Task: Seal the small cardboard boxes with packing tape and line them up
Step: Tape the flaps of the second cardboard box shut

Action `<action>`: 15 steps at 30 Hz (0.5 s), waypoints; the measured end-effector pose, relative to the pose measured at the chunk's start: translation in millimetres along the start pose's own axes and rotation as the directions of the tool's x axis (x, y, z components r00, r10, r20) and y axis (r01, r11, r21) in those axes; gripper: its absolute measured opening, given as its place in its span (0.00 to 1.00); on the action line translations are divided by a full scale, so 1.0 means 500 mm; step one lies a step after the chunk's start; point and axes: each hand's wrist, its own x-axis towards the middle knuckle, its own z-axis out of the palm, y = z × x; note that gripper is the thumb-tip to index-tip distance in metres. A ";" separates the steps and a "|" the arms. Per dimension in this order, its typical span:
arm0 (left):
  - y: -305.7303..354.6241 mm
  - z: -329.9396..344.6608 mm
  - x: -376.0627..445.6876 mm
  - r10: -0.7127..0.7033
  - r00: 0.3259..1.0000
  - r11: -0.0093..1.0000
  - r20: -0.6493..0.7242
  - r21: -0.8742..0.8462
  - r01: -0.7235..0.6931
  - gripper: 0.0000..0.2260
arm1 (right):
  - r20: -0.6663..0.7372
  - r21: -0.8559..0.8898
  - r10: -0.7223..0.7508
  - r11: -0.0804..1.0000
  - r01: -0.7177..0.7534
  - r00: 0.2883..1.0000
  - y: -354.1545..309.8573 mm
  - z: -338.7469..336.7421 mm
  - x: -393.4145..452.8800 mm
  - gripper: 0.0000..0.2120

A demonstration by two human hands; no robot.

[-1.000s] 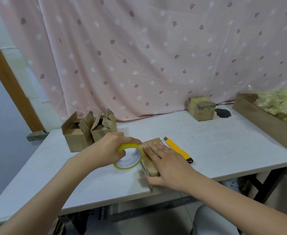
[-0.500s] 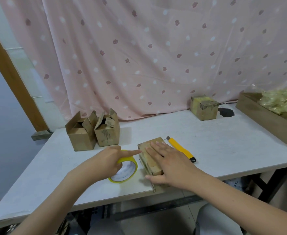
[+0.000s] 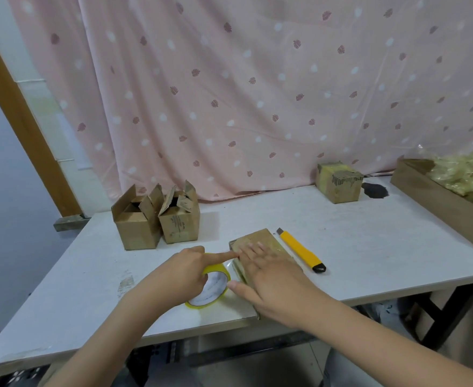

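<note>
Right hand (image 3: 274, 283) lies flat, fingers straight, pressing the flattened box (image 3: 263, 247) at counter (image 3: 369, 241) front centre. Left hand (image 3: 179, 275) grips the tape roll (image 3: 211, 286) at the box's 9 o'clock, forefinger on the box edge. Open boxes (image 3: 157, 216) at 10 o'clock, taped box (image 3: 338, 181) at 1 o'clock.

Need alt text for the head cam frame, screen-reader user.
A person's right hand presses flat on a small cardboard box on a white table while the left hand holds a yellow tape roll against it. Two open boxes, a taped box and a yellow utility knife lie nearby.
</note>
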 end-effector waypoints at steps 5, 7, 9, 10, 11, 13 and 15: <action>0.000 0.001 0.001 -0.003 1.000 1.000 0.001 0.005 0.003 0.36 | -0.018 0.020 0.082 0.996 -0.082 0.996 0.018 -0.031 -0.014 0.40; 0.003 0.005 0.004 0.002 1.000 1.000 -0.005 -0.021 -0.002 0.35 | 0.000 0.030 0.134 0.991 -0.133 0.991 0.025 -0.032 -0.011 0.38; 0.010 0.009 0.003 0.002 0.999 0.998 -0.033 -0.069 -0.004 0.34 | 0.026 0.038 0.202 0.978 -0.203 0.979 0.021 -0.036 -0.005 0.37; 0.011 0.012 0.003 0.002 0.999 0.996 -0.046 -0.091 -0.006 0.34 | 0.035 0.043 0.248 0.967 -0.250 0.968 0.017 -0.039 0.001 0.38; 0.010 0.014 0.002 0.002 0.998 0.993 -0.058 -0.114 -0.009 0.33 | 0.046 0.060 0.296 0.952 -0.299 0.954 0.013 -0.041 0.013 0.39; 0.007 0.019 0.002 0.004 0.997 0.988 -0.076 -0.153 -0.015 0.30 | 0.091 0.109 0.380 0.915 -0.389 0.920 0.016 -0.037 0.058 0.43; 0.010 0.019 0.000 0.015 0.996 0.989 -0.089 -0.145 -0.028 0.29 | 0.144 0.076 0.449 0.883 -0.463 0.882 0.019 -0.032 0.112 0.45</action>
